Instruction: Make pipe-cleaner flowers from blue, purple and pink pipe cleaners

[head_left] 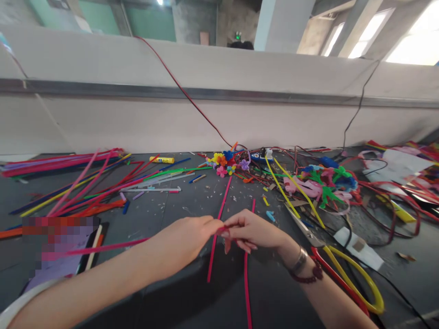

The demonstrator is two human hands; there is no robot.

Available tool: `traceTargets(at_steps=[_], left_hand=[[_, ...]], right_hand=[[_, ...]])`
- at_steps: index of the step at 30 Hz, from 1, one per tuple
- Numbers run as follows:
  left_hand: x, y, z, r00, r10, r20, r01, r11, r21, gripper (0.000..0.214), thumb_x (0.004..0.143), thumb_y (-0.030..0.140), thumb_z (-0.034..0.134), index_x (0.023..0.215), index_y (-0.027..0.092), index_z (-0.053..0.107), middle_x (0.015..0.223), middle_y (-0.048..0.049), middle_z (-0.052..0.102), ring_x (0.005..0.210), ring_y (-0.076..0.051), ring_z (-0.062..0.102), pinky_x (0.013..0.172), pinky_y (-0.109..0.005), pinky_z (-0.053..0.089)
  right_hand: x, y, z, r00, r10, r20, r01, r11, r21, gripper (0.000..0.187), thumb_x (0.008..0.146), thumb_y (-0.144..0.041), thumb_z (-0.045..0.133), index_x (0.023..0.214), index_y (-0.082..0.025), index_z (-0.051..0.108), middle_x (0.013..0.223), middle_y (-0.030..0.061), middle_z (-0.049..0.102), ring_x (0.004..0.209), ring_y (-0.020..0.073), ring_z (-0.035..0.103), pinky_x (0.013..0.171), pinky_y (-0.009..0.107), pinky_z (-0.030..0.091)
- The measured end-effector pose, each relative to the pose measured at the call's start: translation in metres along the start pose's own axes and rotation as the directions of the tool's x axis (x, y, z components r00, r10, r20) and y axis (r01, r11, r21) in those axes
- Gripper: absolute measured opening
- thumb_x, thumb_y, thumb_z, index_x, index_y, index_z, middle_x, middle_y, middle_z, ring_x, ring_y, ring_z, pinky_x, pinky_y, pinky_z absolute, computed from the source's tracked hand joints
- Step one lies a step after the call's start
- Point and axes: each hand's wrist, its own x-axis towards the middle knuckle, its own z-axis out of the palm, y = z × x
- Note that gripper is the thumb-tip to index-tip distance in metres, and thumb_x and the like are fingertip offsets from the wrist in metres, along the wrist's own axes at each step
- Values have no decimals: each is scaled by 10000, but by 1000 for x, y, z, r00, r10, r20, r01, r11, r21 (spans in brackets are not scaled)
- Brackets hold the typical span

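Observation:
My left hand [187, 237] and my right hand [255, 230] meet over the dark table [192, 210], fingertips pinched together on a small bent piece of red pipe cleaner [223, 231]. Two long red pipe cleaners lie beneath my hands: one [219, 214] slants up toward the back, the other [246, 283] runs down toward the front edge. A cluster of small pipe-cleaner flowers [226, 163] sits farther back. My right wrist wears a metal bracelet and a dark red bead bracelet.
Several loose pipe cleaners [85, 183] spread across the left. A yellow glue stick [162, 160] lies at the back. Scissors [343, 260] with red and yellow handles rest at right, near green, blue and pink pipe-cleaner figures [324, 183] and tangled cables. A white wall stands behind.

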Motion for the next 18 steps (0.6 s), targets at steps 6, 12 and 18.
traceTargets(at_steps=[6, 12, 18], left_hand=[[6, -16, -2, 992, 54, -113, -44, 995, 89, 272, 873, 244, 368, 1066, 250, 559, 1002, -44, 648, 883, -205, 605, 742, -277, 444], [10, -19, -8, 983, -63, -171, 58, 998, -33, 182, 864, 248, 379, 934, 218, 545, 729, -5, 629, 595, -153, 567, 551, -255, 415], [17, 2, 12, 958, -277, -70, 192, 806, -560, 120, 801, 235, 463, 794, 167, 563, 678, 3, 576, 547, -116, 570, 473, -207, 472]], right_hand=[[2, 13, -10, 999, 36, 6, -36, 946, 321, 267, 759, -324, 587, 873, -95, 661, 762, 75, 700, 326, 13, 451, 270, 111, 257], [-1, 21, -10, 1000, -29, 11, 20, 866, 499, 194, 756, -278, 601, 848, -125, 675, 709, 43, 690, 315, 3, 405, 268, 119, 192], [7, 36, 0, 980, -98, -176, 168, 876, 451, 271, 658, -210, 704, 923, -179, 659, 667, -19, 626, 376, 4, 412, 337, 115, 281]])
